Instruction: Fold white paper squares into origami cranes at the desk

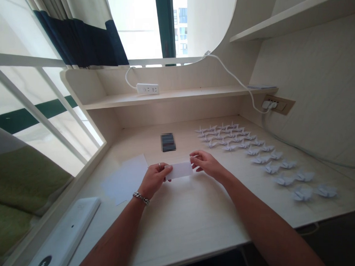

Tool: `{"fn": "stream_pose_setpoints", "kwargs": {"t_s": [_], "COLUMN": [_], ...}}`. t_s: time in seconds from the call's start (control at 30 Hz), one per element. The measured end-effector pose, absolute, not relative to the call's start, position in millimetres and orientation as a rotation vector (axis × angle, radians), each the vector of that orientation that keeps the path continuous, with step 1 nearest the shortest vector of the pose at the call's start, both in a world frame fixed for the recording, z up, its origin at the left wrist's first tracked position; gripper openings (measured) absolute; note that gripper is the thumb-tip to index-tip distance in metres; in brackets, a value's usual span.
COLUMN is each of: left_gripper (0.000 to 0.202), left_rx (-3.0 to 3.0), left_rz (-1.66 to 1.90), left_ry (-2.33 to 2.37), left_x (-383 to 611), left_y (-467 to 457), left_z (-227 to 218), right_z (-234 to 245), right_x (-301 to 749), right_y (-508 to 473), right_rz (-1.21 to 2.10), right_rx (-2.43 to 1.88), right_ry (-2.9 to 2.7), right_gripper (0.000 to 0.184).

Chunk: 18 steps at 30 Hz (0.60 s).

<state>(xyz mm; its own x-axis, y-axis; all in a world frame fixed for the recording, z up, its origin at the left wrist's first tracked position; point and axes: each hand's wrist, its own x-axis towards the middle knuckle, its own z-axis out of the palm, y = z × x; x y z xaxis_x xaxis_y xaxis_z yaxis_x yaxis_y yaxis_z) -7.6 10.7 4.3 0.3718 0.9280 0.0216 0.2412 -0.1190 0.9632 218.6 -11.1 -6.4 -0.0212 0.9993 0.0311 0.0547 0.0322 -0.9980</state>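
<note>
A small white rectangle of paper (180,170), apparently folded, is held up just above the desk. My left hand (154,178), with a ring and a chain bracelet, pinches its left end between thumb and fingers. At the paper's right end is my right hand (204,163), its thumb and fingers closed about the upper right corner. Left of my left hand lie loose white paper sheets (126,180), overlapping on the desk. Rows of folded white paper cranes (253,160) stand to the right of my right hand.
Beyond my hands lies a dark, pixelated rectangular object (168,142). A long white device (64,240) rests along the left edge. The shelf (178,95) carries a power strip (147,89); its cable runs to a wall socket (278,104). The desk's front edge (195,259) is near me.
</note>
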Motion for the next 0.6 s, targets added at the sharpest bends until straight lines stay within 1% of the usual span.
{"fn": "stream_pose_setpoints", "kwargs": {"t_s": [0.07, 0.13, 0.2, 0.3, 0.33, 0.4, 0.43, 0.47, 0.53, 0.6], "left_gripper": [0.033, 0.034, 0.035, 0.031, 0.035, 0.046, 0.041, 0.032, 0.031, 0.033], "left_rx": [1.605, 1.594, 1.51, 1.367, 1.377, 1.494, 1.549, 1.577, 1.526, 1.468], "left_rz": [0.843, 0.878, 0.977, 1.146, 1.165, 1.116, 1.071, 1.053, 1.067, 1.059], "left_ry": [1.049, 1.026, 0.984, 0.886, 0.855, 0.803, 0.801, 0.813, 0.845, 0.872], "left_x": [-6, -7, -9, -10, -10, -7, -5, -3, 0, 0], "left_y": [9, 9, 10, 12, 11, 9, 8, 6, 4, 4], "left_z": [6, 7, 8, 8, 8, 7, 7, 7, 6, 4], "right_z": [-10, -14, -16, -15, -15, -15, -15, -16, -17, -18], "right_x": [206, 198, 195, 193, 192, 188, 186, 184, 182, 185], "right_y": [-13, -13, -13, -15, -17, -21, -23, -24, -25, -24], "right_rz": [1.29, 1.324, 1.372, 1.513, 1.568, 1.668, 1.71, 1.742, 1.753, 1.671], "right_rx": [-1.18, -1.131, -1.101, -1.005, -0.965, -0.909, -0.91, -0.928, -0.992, -1.055], "right_ry": [-1.272, -1.193, -1.076, -0.913, -0.879, -0.872, -0.903, -0.953, -1.065, -1.119], "right_gripper": [0.038, 0.038, 0.038, 0.042, 0.043, 0.044, 0.044, 0.044, 0.039, 0.032]}}
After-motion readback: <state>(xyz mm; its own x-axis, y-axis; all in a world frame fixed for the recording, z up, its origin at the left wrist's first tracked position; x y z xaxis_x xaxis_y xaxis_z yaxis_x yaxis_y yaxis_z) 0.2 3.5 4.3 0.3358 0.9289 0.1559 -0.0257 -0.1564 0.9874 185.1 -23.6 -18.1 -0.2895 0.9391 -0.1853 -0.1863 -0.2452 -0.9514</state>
